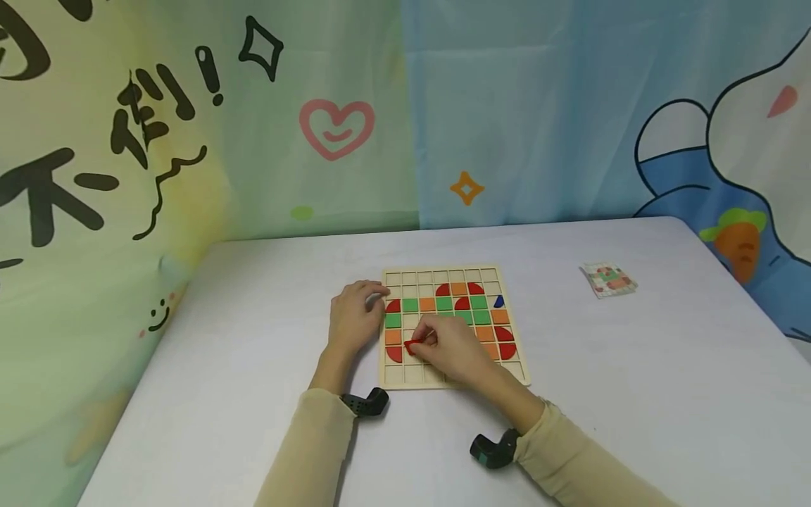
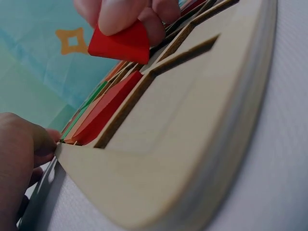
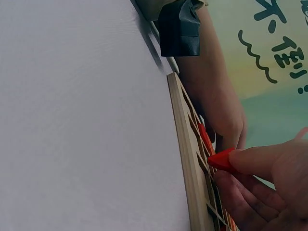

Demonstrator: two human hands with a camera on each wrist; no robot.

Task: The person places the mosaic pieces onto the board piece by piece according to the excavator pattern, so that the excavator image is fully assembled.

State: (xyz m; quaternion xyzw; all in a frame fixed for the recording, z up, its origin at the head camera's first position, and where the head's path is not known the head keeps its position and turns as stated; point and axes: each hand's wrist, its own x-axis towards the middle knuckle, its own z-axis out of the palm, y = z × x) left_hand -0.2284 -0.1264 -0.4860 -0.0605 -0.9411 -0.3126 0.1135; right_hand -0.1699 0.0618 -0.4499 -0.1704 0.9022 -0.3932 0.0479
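Observation:
My right hand (image 1: 453, 346) pinches a red rounded-corner tile (image 2: 120, 45) between thumb and fingers. It holds the tile tilted just above the lower left of a wooden grid board (image 1: 415, 380). The same tile stands out at the fingertips in the right wrist view. My left hand (image 1: 356, 317) lies at the board's left side, its fingers touching the edge. Green, orange and red tiles fill many of the board's cells, among them a red quarter-round tile (image 1: 394, 354) left of the held one. The right hand hides some middle cells.
A small blue piece (image 1: 499, 302) lies tilted on the board's right side. Farther right on the white table (image 1: 633, 373) is a small stack of pattern cards (image 1: 609, 279). A printed curtain (image 1: 526, 105) hangs behind the table's back edge.

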